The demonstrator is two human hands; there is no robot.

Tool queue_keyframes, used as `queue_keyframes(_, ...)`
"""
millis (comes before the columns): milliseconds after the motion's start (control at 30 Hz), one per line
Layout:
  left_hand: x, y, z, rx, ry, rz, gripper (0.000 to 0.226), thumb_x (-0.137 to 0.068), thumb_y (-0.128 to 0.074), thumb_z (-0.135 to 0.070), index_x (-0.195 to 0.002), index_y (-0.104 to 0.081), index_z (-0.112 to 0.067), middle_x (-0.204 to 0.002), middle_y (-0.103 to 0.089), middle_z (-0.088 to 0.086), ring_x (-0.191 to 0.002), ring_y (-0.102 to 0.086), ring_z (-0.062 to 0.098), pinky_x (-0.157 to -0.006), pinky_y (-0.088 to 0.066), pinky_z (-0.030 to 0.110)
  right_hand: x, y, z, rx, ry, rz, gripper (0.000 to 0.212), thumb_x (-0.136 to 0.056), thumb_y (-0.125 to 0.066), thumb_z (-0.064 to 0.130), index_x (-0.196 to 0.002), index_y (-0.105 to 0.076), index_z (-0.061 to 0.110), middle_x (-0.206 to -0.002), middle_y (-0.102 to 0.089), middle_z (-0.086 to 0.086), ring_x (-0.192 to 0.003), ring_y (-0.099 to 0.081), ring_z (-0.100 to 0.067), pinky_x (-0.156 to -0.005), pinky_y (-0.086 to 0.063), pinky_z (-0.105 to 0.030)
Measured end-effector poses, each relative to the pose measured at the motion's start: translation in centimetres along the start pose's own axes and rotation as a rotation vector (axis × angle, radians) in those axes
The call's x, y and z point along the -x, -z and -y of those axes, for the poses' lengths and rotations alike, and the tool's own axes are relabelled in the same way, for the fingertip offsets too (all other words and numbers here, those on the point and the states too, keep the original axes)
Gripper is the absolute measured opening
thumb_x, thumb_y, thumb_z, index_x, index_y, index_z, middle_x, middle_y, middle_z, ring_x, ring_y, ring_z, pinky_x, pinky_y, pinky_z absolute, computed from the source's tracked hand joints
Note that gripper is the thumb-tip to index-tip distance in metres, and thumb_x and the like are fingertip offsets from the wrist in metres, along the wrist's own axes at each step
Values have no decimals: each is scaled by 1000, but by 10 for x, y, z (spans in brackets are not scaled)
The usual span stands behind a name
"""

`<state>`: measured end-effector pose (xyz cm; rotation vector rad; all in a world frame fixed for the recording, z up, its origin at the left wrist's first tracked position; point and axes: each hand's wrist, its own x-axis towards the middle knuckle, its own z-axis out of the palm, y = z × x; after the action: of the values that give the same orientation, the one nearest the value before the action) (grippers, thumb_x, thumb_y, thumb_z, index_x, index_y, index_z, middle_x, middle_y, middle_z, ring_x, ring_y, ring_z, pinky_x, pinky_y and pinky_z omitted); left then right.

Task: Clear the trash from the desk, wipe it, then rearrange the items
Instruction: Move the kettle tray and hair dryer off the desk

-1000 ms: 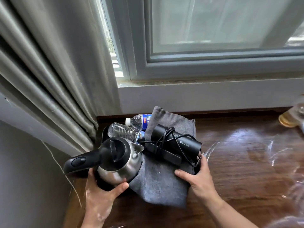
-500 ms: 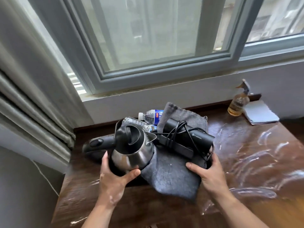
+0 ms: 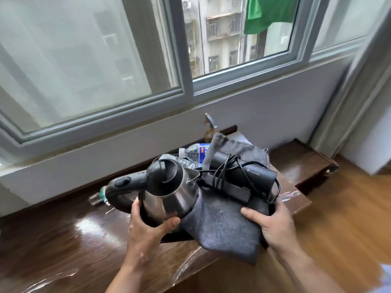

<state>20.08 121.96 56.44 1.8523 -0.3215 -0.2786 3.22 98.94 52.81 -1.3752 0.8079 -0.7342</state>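
Note:
A black tray (image 3: 175,236) carries a steel kettle (image 3: 169,191) with a black lid and handle, two plastic water bottles (image 3: 191,152), a grey cloth (image 3: 224,227) and a black hair dryer (image 3: 249,176) wrapped in its cord. My left hand (image 3: 146,227) grips the tray's front left edge beside the kettle. My right hand (image 3: 273,225) grips the tray's right edge through the cloth. The tray is held over the right part of the glossy brown desk (image 3: 63,240); most of the tray is hidden under its load.
An amber spray bottle (image 3: 209,132) and a white sheet (image 3: 241,137) stand behind the tray by the wall. A small clear bottle with a green cap (image 3: 99,195) lies on the desk behind the kettle's handle. A lower wooden ledge (image 3: 302,163) and wood floor (image 3: 349,218) lie right.
Both hands have carried the loaded tray from the desk's left corner by the curtain toward its right end. The view has swung right with it.

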Motion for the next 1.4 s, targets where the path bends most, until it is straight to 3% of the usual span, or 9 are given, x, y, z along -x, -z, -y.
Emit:
queue_keyframes(67,-3,-34,-9,31,-3,53,103,-40,-100,-41,-125,-44,-28,-105,-69,-9,-96,-62,-5,-77,-45,13,-13,31,4,38,44,-43,57,-58,-94,2,-106,-69,19,-92,-76,10,-84,-71,-4,-72,-53,-13)
queue_keyframes(167,-15,-78,-18,57,7,110,115,-29,-95,-56,-129,-47,-28,-109,-73,-4,-102,-68,7,-86,-51,28,-34,72,5,54,39,-117,59,-53,-99,14,-105,-71,20,-100,-77,4,-93,-73,-19,-89,-59,-44)
queue_keyframes(267,-28,-122,-31,66,-27,185,110,-33,-94,-52,-129,-48,-26,-111,-73,-1,-103,-68,13,-85,-52,29,-58,106,7,15,12,-167,72,-40,-97,44,-104,-72,22,-102,-78,1,-94,-74,-24,-90,-57,-56)
queue_keyframes(367,-46,-168,-45,74,-34,231,108,-33,-95,-51,-127,-50,-23,-111,-72,0,-100,-69,9,-78,-53,19,-85,136,12,18,10,-217,74,-40,-99,48,-105,-72,23,-102,-78,1,-95,-74,-25,-90,-57,-57)
queue_keyframes(533,-77,-244,-72,87,-68,267,113,-25,-94,-61,-123,-50,-27,-107,-71,-6,-94,-65,-7,-78,-48,19,-135,181,23,37,17,-282,46,-63,-92,3,-102,-72,17,-96,-78,-2,-90,-74,-25,-87,-59,-52)
queue_keyframes(700,-116,-313,-88,17,-94,292,115,-32,-92,-63,-133,-47,-31,-123,-67,-5,-114,-61,7,-98,-50,37,-192,227,24,78,-9,-315,48,-62,-95,12,-104,-72,17,-98,-77,-4,-91,-73,-28,-88,-58,-55)
queue_keyframes(967,-151,-408,-132,65,-114,329,106,-31,-88,-58,-127,-49,-36,-113,-66,-17,-100,-56,-21,-84,-46,18,-269,285,40,18,-33,-326,41,-63,-92,5,-99,-72,13,-96,-77,-8,-89,-74,-30,-80,-57,-44)
queue_keyframes(1133,-160,-466,-143,68,-93,324,113,-32,-91,-63,-132,-45,-41,-127,-62,-11,-117,-58,2,-98,-49,29,-321,330,41,19,-25,-290,63,-50,-98,33,-102,-72,10,-98,-77,-9,-90,-74,-31,-81,-58,-45)
queue_keyframes(1400,-149,-585,-142,8,2,120,134,-23,-82,-81,-142,-38,-40,-136,-56,-7,-129,-51,14,-110,-42,42,-440,427,20,55,-30,-99,58,-57,-90,17,-111,-69,8,-103,-77,-10,-96,-73,-33,-94,-55,-59)
